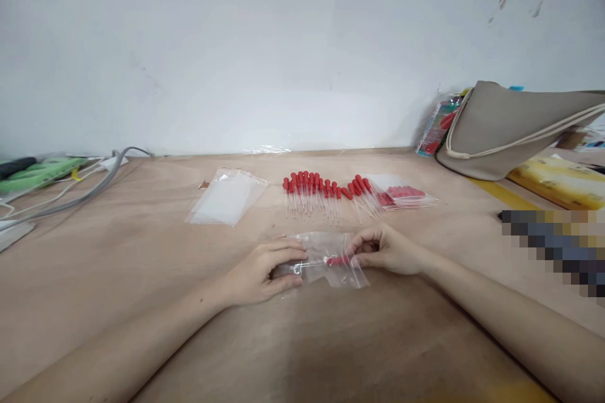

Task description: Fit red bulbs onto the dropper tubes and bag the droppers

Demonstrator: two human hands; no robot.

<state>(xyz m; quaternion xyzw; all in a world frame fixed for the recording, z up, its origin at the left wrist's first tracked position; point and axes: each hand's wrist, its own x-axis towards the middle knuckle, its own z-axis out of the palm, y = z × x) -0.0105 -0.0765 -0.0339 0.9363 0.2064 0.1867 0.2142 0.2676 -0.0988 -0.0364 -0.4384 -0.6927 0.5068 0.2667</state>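
Observation:
A clear zip bag [314, 242] lies flat on the table between my hands, with a glass dropper with a red rubber bulb [336, 261] inside it. My left hand [269, 267] grips the bag's left end, fingers on the far side and thumb on the near side. At the bag's right end, my right hand [378, 250] pinches the end of the red bulb at the bag's mouth. Beyond the hands lies a row of red-topped droppers [309, 182], thin stems towards me. Another group of droppers [362, 186] lies to their right.
A stack of flat clear bags [229, 198] lies at the back left. Filled bags with red bulbs [406, 194] rest at the back right. Grey cables [101, 182] and a green object [42, 173] are far left; a grey-beige bag [510, 129] leans at the right.

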